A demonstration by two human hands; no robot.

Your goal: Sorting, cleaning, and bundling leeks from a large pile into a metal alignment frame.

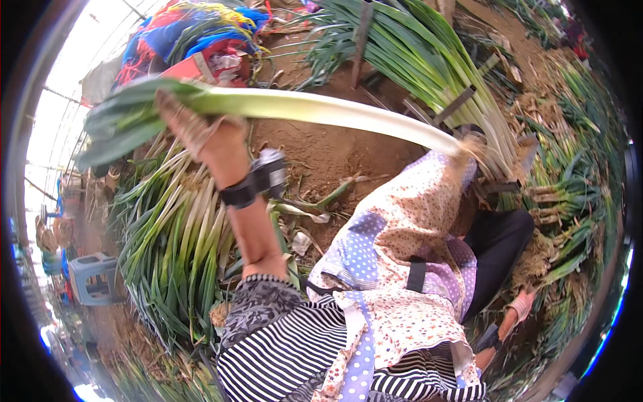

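My left hand [206, 130], in a thin beige glove, is closed round the green leaf end of a long leek [315, 107]. The leek stretches across in front of me, its white stem pointing right and its root tuft above my raised knee. Motion smears its leaves and my fingers a little. Low on the right, my right hand [521, 305] reaches down beside a heap of leeks [559, 208] with earthy roots. Its fingers are too small and partly hidden to read.
A big bundle of leeks [429, 60] lies ahead between upright metal bars [362, 43]. Another leek pile [181, 248] is at my left, near a grey-blue plastic stool [94, 278]. Blue and red bags [194, 40] lie at the far left on brown soil [308, 161].
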